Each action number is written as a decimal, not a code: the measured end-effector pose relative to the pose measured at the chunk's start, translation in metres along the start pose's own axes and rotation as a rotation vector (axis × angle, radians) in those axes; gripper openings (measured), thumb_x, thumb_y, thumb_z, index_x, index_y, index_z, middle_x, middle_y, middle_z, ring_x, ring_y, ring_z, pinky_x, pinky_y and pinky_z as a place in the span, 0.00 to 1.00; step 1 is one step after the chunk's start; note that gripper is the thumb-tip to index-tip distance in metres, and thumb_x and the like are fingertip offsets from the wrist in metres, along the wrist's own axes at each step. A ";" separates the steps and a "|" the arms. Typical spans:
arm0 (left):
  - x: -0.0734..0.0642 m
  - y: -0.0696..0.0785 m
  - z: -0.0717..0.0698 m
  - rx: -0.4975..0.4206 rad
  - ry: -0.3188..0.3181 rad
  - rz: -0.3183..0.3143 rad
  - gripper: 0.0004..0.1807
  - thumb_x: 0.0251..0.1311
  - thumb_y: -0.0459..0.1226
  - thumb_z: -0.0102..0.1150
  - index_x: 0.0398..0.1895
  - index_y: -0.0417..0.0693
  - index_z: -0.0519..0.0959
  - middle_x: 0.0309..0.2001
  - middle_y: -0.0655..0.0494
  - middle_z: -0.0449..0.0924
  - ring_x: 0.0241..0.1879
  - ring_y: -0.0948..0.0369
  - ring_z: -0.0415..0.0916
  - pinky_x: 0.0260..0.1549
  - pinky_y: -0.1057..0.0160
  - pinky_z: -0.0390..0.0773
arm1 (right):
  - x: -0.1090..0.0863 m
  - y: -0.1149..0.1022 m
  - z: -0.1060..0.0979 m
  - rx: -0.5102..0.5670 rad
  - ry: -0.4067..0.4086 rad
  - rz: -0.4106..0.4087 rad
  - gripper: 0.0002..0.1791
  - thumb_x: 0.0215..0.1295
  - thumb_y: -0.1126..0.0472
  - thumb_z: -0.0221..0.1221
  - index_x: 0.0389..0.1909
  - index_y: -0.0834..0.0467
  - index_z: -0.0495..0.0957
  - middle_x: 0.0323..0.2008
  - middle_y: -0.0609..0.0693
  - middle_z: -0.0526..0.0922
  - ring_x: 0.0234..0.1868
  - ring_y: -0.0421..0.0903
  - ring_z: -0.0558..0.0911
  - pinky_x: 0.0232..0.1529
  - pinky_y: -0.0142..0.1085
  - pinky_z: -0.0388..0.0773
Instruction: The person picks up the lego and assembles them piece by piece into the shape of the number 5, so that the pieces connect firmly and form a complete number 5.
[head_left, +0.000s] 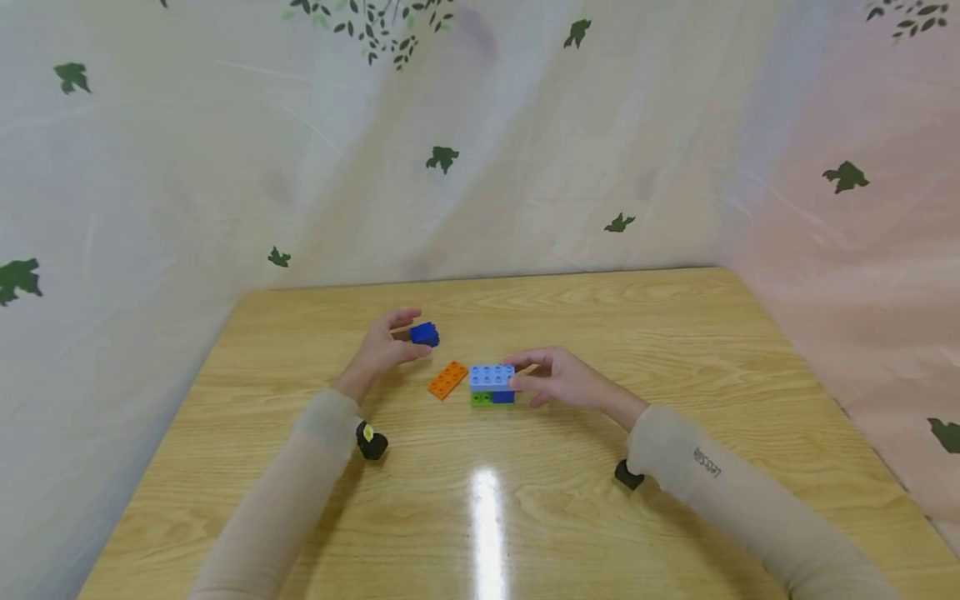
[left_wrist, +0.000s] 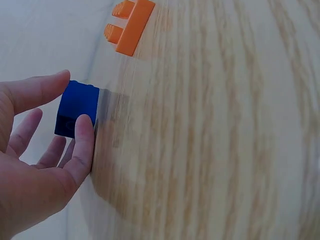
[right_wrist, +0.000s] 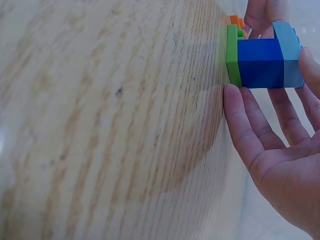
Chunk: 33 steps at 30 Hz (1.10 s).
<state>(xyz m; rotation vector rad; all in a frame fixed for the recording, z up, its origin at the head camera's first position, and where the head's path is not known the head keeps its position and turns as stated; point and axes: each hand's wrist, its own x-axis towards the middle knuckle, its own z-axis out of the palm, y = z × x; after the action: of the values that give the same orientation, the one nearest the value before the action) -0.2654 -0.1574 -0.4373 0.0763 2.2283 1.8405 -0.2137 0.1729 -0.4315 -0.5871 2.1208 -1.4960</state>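
My right hand (head_left: 561,379) pinches the light blue brick (head_left: 487,377) at its right end. That brick lies across a dark blue brick (right_wrist: 260,63), which stands on a green plate brick (right_wrist: 232,56); green studs show at the left under the light blue one. Around another dark blue brick (head_left: 424,335) at the left, my left hand (head_left: 382,343) spreads its thumb and fingers, with gaps showing in the head view. This loose brick lies on its side, studs turned right. In the left wrist view a fingertip overlaps it.
A flat orange brick (head_left: 448,380) lies on the wooden table (head_left: 570,517) between the hands. Behind the table's back edge hangs a pale curtain (head_left: 510,200) printed with green leaves. Black wrist cameras sit below both sleeves, close over the tabletop.
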 end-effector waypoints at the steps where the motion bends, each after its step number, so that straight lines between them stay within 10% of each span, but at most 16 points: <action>1: 0.000 0.000 0.000 0.001 0.004 0.000 0.40 0.57 0.24 0.69 0.74 0.41 0.65 0.73 0.39 0.58 0.67 0.42 0.65 0.51 0.58 0.82 | 0.000 0.000 0.000 -0.002 0.000 -0.002 0.25 0.71 0.55 0.64 0.66 0.59 0.76 0.58 0.60 0.77 0.51 0.57 0.84 0.42 0.48 0.86; 14: 0.006 -0.004 0.005 0.063 0.033 -0.026 0.28 0.66 0.34 0.67 0.67 0.40 0.70 0.60 0.39 0.71 0.50 0.52 0.73 0.37 0.65 0.81 | 0.001 -0.002 0.000 -0.009 0.002 -0.021 0.25 0.72 0.57 0.63 0.66 0.60 0.75 0.59 0.60 0.77 0.51 0.57 0.83 0.42 0.48 0.86; 33: 0.006 -0.007 0.003 -0.043 0.073 -0.061 0.24 0.73 0.35 0.56 0.69 0.40 0.68 0.66 0.39 0.69 0.52 0.52 0.75 0.35 0.65 0.80 | 0.002 0.001 0.001 -0.006 0.004 -0.004 0.25 0.72 0.55 0.64 0.66 0.59 0.76 0.59 0.59 0.77 0.50 0.56 0.84 0.42 0.48 0.86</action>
<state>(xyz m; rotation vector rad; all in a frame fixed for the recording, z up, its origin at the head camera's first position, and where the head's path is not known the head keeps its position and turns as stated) -0.2698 -0.1550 -0.4457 -0.0674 2.2118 1.8868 -0.2151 0.1713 -0.4334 -0.5910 2.1284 -1.4945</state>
